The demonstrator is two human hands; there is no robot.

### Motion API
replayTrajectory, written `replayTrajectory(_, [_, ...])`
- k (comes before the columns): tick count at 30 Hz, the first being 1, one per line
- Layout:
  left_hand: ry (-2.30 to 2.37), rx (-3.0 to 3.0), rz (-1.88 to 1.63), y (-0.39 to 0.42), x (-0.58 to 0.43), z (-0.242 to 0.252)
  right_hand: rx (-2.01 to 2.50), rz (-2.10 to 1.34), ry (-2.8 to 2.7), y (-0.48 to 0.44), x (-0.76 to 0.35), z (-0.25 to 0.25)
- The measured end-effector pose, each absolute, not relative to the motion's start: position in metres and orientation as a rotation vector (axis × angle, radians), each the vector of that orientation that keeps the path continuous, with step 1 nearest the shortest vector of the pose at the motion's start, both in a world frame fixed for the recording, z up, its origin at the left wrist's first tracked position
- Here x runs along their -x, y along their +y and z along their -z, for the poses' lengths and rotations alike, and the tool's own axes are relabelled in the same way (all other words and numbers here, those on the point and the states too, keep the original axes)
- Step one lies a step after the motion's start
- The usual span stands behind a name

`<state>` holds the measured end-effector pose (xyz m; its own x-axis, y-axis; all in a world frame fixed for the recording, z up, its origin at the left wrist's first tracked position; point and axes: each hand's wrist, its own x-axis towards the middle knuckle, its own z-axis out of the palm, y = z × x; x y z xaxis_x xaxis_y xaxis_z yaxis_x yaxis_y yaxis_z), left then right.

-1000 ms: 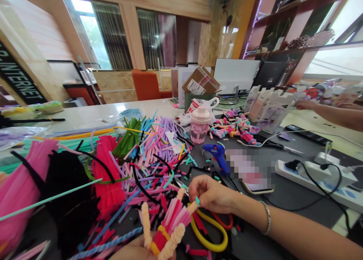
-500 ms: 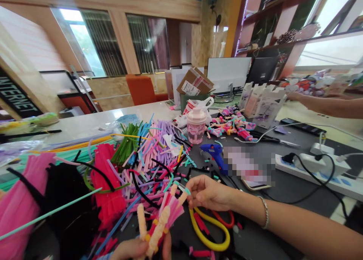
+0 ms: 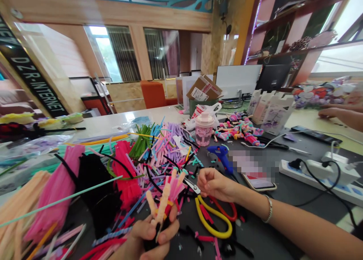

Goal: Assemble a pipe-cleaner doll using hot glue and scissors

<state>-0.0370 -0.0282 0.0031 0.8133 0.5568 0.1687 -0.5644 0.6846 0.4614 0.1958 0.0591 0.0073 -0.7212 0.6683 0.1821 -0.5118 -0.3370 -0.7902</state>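
Fingers of our left hand grip doll: limbs fitted, teal tips on; steps left unclear. Right hand curled near scissors, can't tell hold; more dolls beyond.

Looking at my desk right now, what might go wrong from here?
The right hand is close to the scissors, so a careless reach might nick it. The blue glue gun lies near the pink cup; if hot, it might mark it. The pipe-cleaner figure could bend if the left hand squeezes too hard.
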Motion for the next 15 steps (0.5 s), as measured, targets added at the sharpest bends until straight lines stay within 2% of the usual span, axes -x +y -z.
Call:
replayTrajectory(10, [0.061,-0.586,-0.657,-0.034,0.033,-0.01,0.161,-1.727,-1.447,0.025,-0.207,-0.048])
replayTrajectory(13, [0.102,-0.603,-0.656,-0.033,0.034,-0.009,0.449,-1.457,-1.917,-0.017,-0.205,-0.052])
replayTrajectory(15, [0.137,-0.607,-0.667,-0.033,0.034,-0.007,0.609,-1.085,-2.332,-0.049,-0.197,-0.051])
